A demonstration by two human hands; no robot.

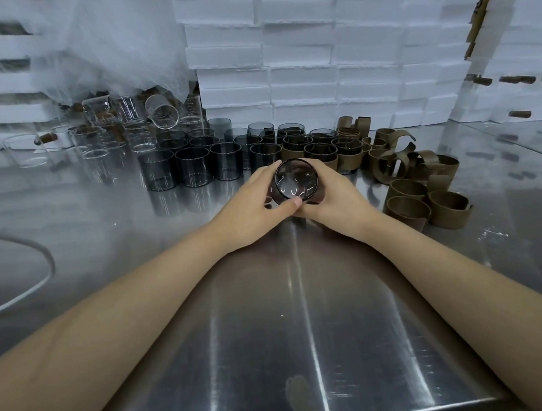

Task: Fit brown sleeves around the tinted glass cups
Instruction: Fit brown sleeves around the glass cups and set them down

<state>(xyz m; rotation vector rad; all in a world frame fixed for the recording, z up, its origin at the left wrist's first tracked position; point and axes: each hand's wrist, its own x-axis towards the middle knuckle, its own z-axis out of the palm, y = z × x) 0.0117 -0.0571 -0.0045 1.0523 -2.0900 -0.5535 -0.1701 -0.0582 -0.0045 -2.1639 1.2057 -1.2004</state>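
Hands meet at mid-table on my feed: left hand and right hand both grip one tinted glass cup, tipped with its mouth toward me. Behind them stand bare tinted cups and sleeved cups. Loose brown sleeves lie to the right on the steel table.

tinted cup: held, tilted | brown sleeves: loose heap, right
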